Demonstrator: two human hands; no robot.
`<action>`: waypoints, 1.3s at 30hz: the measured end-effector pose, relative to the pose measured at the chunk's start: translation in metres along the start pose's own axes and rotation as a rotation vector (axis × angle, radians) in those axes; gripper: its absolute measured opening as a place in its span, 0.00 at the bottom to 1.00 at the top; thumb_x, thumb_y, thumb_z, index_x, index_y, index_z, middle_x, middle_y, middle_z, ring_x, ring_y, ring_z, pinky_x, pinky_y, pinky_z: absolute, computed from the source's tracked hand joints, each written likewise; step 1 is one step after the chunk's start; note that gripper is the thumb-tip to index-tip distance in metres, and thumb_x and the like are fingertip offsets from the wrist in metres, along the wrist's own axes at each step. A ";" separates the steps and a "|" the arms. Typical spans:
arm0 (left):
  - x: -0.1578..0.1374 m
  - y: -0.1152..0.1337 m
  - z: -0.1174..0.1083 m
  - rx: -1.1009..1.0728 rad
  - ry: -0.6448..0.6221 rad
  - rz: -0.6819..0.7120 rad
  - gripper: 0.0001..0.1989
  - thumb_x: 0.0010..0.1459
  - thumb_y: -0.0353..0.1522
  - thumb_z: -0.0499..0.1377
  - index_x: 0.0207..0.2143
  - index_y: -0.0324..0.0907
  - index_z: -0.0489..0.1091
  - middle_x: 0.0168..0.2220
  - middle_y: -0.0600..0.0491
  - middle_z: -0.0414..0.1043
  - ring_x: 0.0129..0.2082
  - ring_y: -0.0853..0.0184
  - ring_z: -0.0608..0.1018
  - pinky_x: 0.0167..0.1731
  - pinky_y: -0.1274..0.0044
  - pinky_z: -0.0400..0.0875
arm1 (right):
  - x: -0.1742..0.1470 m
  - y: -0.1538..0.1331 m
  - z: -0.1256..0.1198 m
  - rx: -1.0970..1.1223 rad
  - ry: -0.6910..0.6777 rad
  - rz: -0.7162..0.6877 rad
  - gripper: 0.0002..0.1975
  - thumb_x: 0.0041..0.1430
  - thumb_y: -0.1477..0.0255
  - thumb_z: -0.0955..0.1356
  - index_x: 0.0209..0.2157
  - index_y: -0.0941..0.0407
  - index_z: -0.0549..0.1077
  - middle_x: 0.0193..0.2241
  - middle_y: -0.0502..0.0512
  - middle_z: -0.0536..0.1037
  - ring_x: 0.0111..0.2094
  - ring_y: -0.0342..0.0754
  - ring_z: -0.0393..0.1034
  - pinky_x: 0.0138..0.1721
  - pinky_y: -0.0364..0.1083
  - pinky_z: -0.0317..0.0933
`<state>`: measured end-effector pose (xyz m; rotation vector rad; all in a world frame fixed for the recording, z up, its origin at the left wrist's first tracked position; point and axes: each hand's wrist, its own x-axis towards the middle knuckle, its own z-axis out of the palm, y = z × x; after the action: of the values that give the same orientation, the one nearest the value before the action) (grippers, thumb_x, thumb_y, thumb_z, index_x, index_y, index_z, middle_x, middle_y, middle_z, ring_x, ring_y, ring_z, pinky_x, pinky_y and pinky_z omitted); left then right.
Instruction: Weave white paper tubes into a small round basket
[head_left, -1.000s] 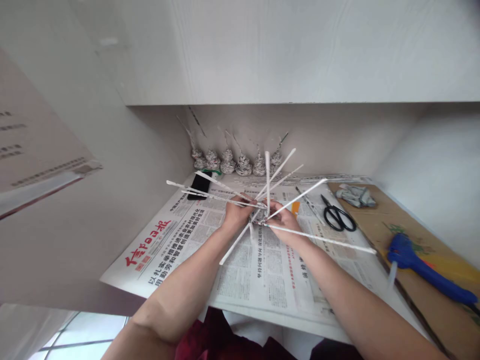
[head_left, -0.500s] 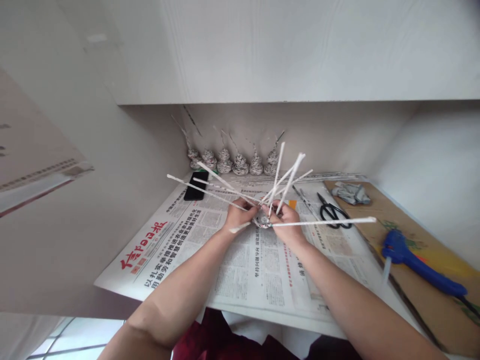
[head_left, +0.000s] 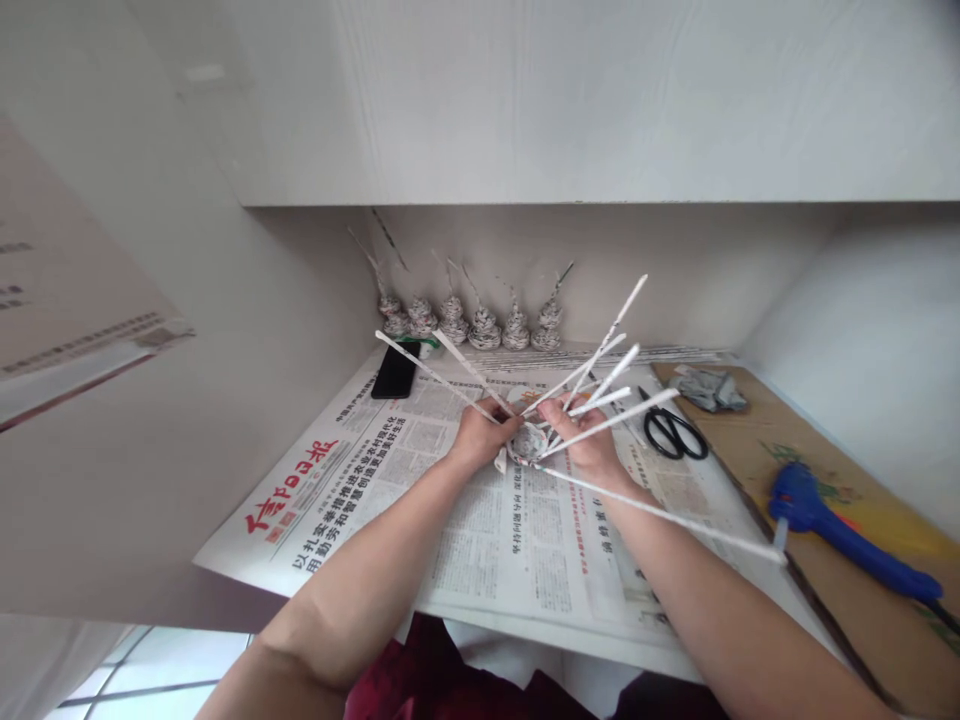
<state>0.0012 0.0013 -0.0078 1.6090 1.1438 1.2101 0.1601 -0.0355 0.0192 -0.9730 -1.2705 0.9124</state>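
Observation:
Between my hands, over the newspaper, is a small round woven paper base (head_left: pixel 529 441) with white rolled-paper strips (head_left: pixel 611 418) sticking out from it. My left hand (head_left: pixel 484 435) pinches the base at its left side, thumb on top. At the right side, my right hand (head_left: pixel 586 432) is closed around the base's edge and several strips, its thumb raised along them. One long strip (head_left: pixel 660 517) runs from the base's near edge out over my right forearm. The fingers under the base are hidden.
Newspaper (head_left: pixel 375 500) covers the table. Several woven paper gourd shapes (head_left: pixel 485 328) line the back wall, with a black phone (head_left: pixel 396 370) before them. Thin paper rods (head_left: pixel 600 358) lie behind. Black scissors (head_left: pixel 675 435), crumpled paper (head_left: pixel 711 388) and a blue glue gun (head_left: pixel 847 540) on cardboard (head_left: pixel 817 610) are at right.
The base has turned in my hands; the strips now fan more to the right. The long strip has swung down toward me across my right forearm. My view has shifted slightly.

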 end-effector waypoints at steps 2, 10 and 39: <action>0.000 0.001 0.000 -0.002 0.019 0.012 0.08 0.45 0.34 0.63 0.26 0.37 0.71 0.23 0.54 0.72 0.23 0.72 0.72 0.24 0.81 0.64 | 0.000 0.003 0.002 -0.026 0.021 -0.027 0.15 0.46 0.59 0.73 0.27 0.55 0.71 0.24 0.50 0.74 0.26 0.45 0.68 0.29 0.44 0.62; -0.001 0.003 0.004 -0.037 0.068 0.054 0.07 0.47 0.33 0.62 0.26 0.37 0.70 0.24 0.53 0.73 0.24 0.71 0.73 0.26 0.81 0.65 | 0.000 0.015 0.001 -0.268 0.080 -0.019 0.13 0.47 0.62 0.71 0.29 0.57 0.75 0.22 0.51 0.75 0.24 0.45 0.68 0.28 0.43 0.62; -0.006 0.009 0.009 -0.020 0.044 0.046 0.05 0.47 0.31 0.61 0.28 0.38 0.72 0.23 0.55 0.72 0.23 0.72 0.71 0.25 0.81 0.64 | 0.006 0.051 -0.001 -0.131 0.256 0.165 0.17 0.50 0.55 0.67 0.24 0.56 0.69 0.18 0.51 0.75 0.16 0.46 0.67 0.18 0.43 0.60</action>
<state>0.0109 -0.0076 -0.0031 1.6090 1.1235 1.2887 0.1606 -0.0133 -0.0271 -1.2700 -1.0537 0.8075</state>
